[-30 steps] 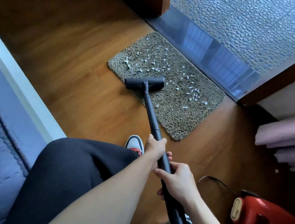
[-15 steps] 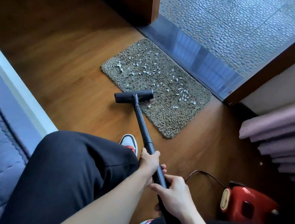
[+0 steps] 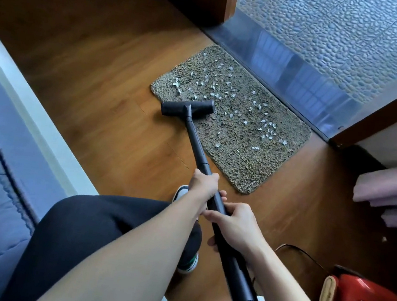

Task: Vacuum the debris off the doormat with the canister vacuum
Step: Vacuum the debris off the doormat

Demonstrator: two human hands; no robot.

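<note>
Gripping the wand (image 3: 196, 139) with the fingers of left hand (image 3: 204, 185) and right hand (image 3: 235, 225) curled round it, a person has pulled the floor head (image 3: 187, 108) back to the near edge of the doormat (image 3: 241, 166), where most white debris (image 3: 268, 134) still awaits pickup.

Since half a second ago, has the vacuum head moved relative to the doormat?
Yes. The vacuum head has pushed forward, farther onto the doormat and nearer its left corner.
</note>
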